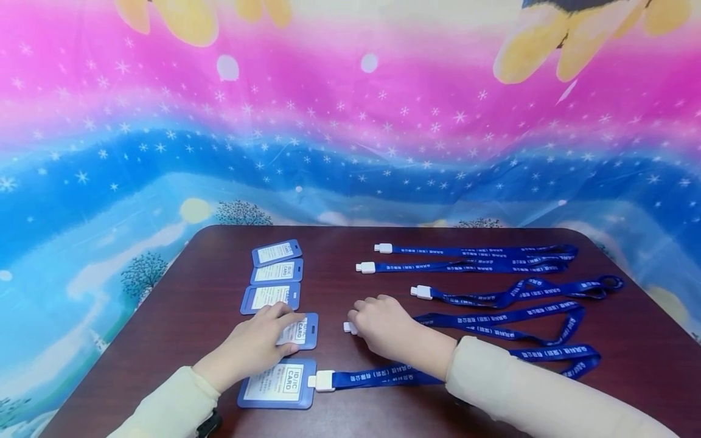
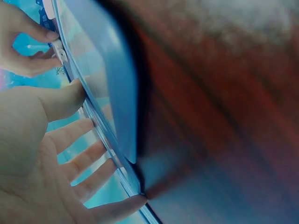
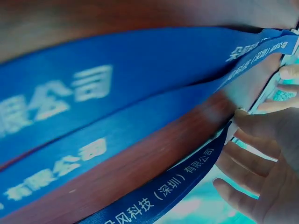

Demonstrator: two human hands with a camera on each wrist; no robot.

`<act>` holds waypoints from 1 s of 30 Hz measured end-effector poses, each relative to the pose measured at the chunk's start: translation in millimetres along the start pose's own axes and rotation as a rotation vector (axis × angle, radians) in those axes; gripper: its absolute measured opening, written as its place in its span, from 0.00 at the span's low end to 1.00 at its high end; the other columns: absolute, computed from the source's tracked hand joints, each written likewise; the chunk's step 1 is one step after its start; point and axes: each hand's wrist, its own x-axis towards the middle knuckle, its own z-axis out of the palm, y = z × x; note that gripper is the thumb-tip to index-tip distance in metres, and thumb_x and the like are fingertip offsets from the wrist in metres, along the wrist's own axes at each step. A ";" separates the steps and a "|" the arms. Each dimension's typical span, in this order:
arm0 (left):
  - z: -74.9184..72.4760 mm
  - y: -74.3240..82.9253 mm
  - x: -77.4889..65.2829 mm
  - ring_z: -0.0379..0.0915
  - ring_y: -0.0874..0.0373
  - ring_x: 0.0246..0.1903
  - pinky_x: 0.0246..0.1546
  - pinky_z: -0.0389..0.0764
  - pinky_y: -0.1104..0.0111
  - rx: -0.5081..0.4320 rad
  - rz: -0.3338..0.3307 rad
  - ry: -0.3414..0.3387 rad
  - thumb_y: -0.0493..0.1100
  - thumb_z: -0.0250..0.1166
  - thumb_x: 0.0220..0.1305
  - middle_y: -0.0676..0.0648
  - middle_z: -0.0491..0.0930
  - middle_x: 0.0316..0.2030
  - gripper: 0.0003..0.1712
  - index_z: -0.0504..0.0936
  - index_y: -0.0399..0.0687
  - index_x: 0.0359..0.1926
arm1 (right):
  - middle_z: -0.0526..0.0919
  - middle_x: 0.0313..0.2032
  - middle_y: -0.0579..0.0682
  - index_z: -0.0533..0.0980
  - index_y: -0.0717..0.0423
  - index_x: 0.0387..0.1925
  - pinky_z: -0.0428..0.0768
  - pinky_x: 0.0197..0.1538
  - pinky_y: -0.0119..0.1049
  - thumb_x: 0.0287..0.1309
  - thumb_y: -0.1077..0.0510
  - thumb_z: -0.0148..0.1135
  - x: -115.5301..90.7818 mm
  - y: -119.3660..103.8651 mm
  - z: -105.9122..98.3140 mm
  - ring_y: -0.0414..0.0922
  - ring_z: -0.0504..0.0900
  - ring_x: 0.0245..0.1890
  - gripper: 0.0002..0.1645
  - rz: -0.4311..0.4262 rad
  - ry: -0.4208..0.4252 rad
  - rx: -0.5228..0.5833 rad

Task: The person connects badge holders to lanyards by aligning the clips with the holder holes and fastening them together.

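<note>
My left hand holds a blue ID card holder, the fourth from the back in a column. Its thumb lies at the near edge and its index finger reaches over the far side. Across a short gap, my right hand pinches the white clip of a blue lanyard with white lettering. That clip's tip points left toward the holder's slot. In the left wrist view the pinched clip shows between thumb and fingers. Nearest me, another ID card holder is joined to a lanyard clip.
Behind my left hand lie three more card holders, partly overlapping. Three lanyards with white clips stretch across the back right. The dark wood table meets a colourful printed cloth at its far edge.
</note>
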 end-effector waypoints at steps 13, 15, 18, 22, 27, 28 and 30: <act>1.0 2.6 1.4 0.71 0.52 0.55 0.49 0.81 0.50 -0.030 -0.054 -0.009 0.51 0.75 0.56 0.48 0.75 0.57 0.32 0.79 0.51 0.62 | 0.85 0.36 0.47 0.86 0.50 0.44 0.82 0.41 0.32 0.58 0.51 0.71 22.6 -16.4 -1.0 0.41 0.82 0.35 0.14 -0.047 -0.051 -0.025; 1.3 3.1 1.2 0.70 0.51 0.55 0.48 0.81 0.49 -0.030 -0.056 -0.011 0.51 0.74 0.57 0.47 0.74 0.58 0.33 0.78 0.50 0.62 | 0.85 0.37 0.47 0.86 0.50 0.45 0.82 0.42 0.33 0.58 0.50 0.71 25.5 -18.3 -0.9 0.41 0.83 0.35 0.15 -0.055 -0.051 -0.033; 1.6 3.7 0.9 0.70 0.50 0.56 0.48 0.81 0.49 -0.029 -0.054 -0.012 0.51 0.74 0.57 0.46 0.74 0.59 0.33 0.77 0.49 0.63 | 0.85 0.38 0.46 0.86 0.49 0.46 0.82 0.43 0.33 0.59 0.49 0.70 28.9 -20.5 0.1 0.41 0.83 0.36 0.16 -0.061 -0.054 -0.037; 1.5 3.6 0.8 0.70 0.51 0.56 0.48 0.81 0.49 -0.028 -0.050 -0.014 0.51 0.74 0.58 0.46 0.73 0.59 0.34 0.77 0.48 0.64 | 0.85 0.38 0.46 0.85 0.49 0.47 0.82 0.42 0.32 0.60 0.49 0.69 32.1 -22.8 2.0 0.40 0.83 0.35 0.15 -0.071 -0.051 -0.037; 1.0 3.6 1.4 0.70 0.51 0.54 0.50 0.80 0.52 -0.046 -0.049 -0.014 0.50 0.74 0.57 0.46 0.74 0.57 0.34 0.78 0.47 0.63 | 0.84 0.37 0.45 0.85 0.49 0.47 0.82 0.41 0.31 0.60 0.50 0.69 35.2 -24.4 3.8 0.39 0.82 0.34 0.15 -0.071 -0.056 -0.025; 0.9 3.7 1.6 0.70 0.51 0.54 0.51 0.80 0.53 -0.050 -0.049 -0.013 0.50 0.75 0.57 0.46 0.74 0.57 0.33 0.78 0.46 0.63 | 0.84 0.36 0.45 0.85 0.50 0.47 0.82 0.42 0.31 0.60 0.51 0.69 35.7 -24.5 4.0 0.39 0.82 0.34 0.14 -0.069 -0.060 -0.020; 0.7 4.1 1.8 0.70 0.51 0.53 0.51 0.80 0.54 -0.055 -0.050 -0.010 0.49 0.75 0.56 0.46 0.75 0.57 0.33 0.79 0.46 0.62 | 0.84 0.36 0.46 0.85 0.50 0.47 0.82 0.42 0.31 0.60 0.51 0.69 36.6 -24.6 4.2 0.39 0.82 0.34 0.14 -0.065 -0.069 -0.010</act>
